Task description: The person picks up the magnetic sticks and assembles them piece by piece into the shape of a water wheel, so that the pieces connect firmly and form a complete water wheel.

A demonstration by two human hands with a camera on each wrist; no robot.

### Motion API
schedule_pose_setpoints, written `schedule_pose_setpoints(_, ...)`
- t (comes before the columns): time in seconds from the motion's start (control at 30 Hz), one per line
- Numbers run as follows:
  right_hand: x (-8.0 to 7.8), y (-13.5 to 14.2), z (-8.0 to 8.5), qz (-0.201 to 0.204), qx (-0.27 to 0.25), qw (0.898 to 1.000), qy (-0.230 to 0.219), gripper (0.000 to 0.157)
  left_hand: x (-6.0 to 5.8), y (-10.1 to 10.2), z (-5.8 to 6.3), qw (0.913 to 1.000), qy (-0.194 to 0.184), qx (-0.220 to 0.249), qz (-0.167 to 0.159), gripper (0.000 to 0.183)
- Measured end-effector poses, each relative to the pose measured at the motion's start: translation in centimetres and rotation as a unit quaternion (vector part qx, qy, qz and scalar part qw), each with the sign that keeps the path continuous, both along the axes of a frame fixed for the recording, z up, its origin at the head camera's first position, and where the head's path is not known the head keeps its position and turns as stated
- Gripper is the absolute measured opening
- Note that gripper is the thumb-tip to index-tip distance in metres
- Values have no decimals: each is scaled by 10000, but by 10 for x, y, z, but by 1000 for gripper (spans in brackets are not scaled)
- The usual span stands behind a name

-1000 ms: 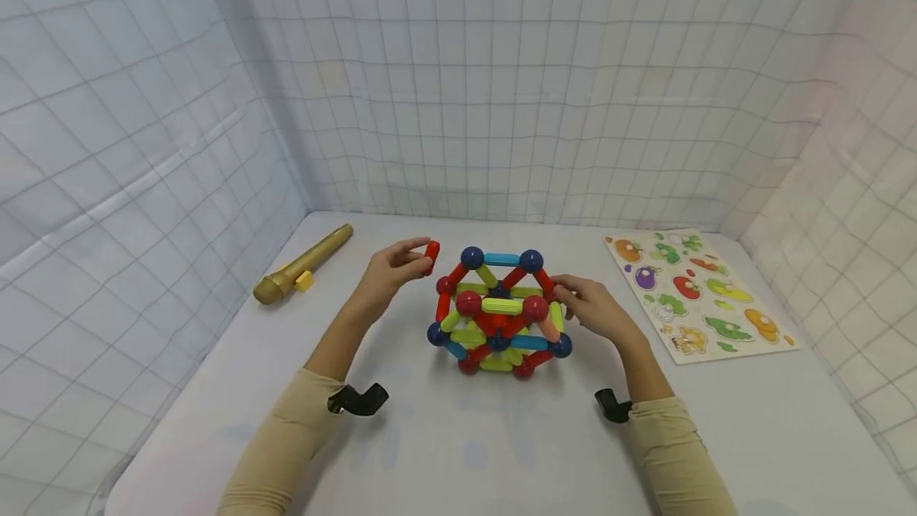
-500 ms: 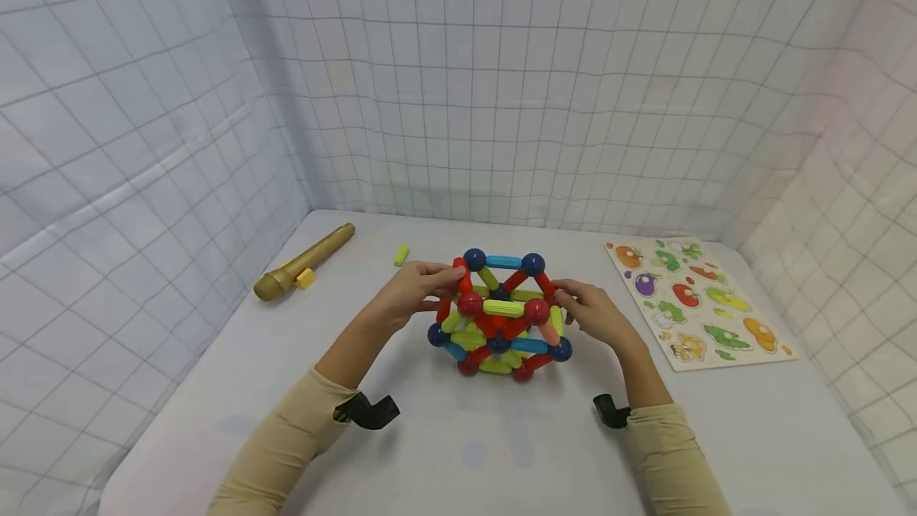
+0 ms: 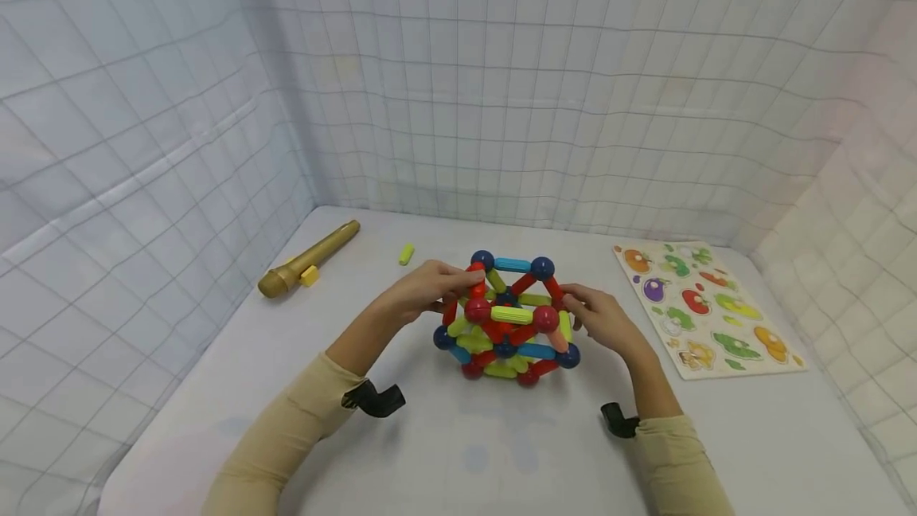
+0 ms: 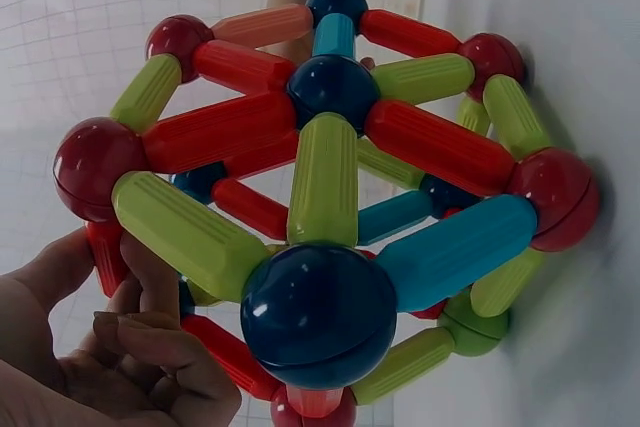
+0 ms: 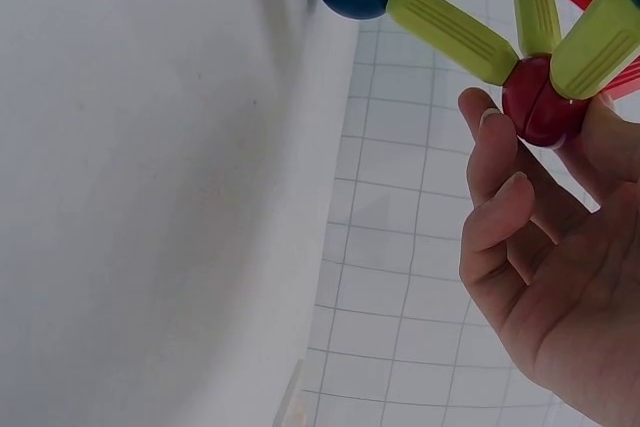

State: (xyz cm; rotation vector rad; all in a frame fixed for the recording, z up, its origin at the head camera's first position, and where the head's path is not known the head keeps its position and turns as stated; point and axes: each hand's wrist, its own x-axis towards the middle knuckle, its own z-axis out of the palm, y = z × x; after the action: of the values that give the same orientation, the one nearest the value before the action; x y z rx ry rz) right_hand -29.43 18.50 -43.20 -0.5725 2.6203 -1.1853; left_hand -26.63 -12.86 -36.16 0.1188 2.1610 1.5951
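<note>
A ball-and-rod building toy (image 3: 512, 314) stands on the white table in the head view, a cage of red, lime, blue and orange ribbed rods joined by dark blue and red balls. At its upper left my left hand (image 3: 428, 291) pinches a red rod (image 4: 108, 261) between thumb and fingers. One end of that rod meets a red ball (image 4: 100, 169) in the left wrist view. On the opposite side, my right hand (image 3: 603, 323) grips a red ball (image 5: 542, 103) of the cage with thumb and fingertips. A green ball (image 4: 474, 323) sits low in the frame.
A loose lime rod (image 3: 406, 254) lies behind the left hand. Farther left is a gold microphone-shaped toy (image 3: 310, 259) with a yellow block (image 3: 310, 276) beside it. To the right lies a vegetable puzzle board (image 3: 705, 313). Grid-patterned cloth walls (image 3: 501, 86) surround the table.
My left hand has carried the red rod rightward to the cage's upper left, uncovering the loose lime rod on the table. The right hand keeps its place on the cage's right side.
</note>
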Motion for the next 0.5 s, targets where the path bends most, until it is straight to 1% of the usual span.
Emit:
schedule_pose_setpoints(0.17, -1, 4, -1, -38, -62, 10000, -68, 44, -5, 3, 3, 9994, -192, 27, -277, 35)
schedule_pose_setpoints(0.27, 1, 7, -4, -69, -73, 9998, -147, 45, -6, 4, 0, 9988, -307, 53, -368, 35)
schedule_pose_setpoints(0.33, 2, 7, -5, -82, -50, 9998, -164, 46, -7, 2, -1, 9983, -294, 28, -502, 36)
schedule_pose_setpoints(0.4, 2, 7, -4, -84, -47, 9998, -156, 45, -10, -5, -2, 9969, -96, -161, -763, 35)
schedule_pose_setpoints(0.43, 1, 6, -4, -79, -43, 9998, -149, 45, -13, -11, -2, 9954, 76, -298, -905, 35)
schedule_pose_setpoints(0.5, 0, 5, -2, -42, -49, 9999, -146, 45, -21, -27, -1, 9906, 535, -790, -984, 34)
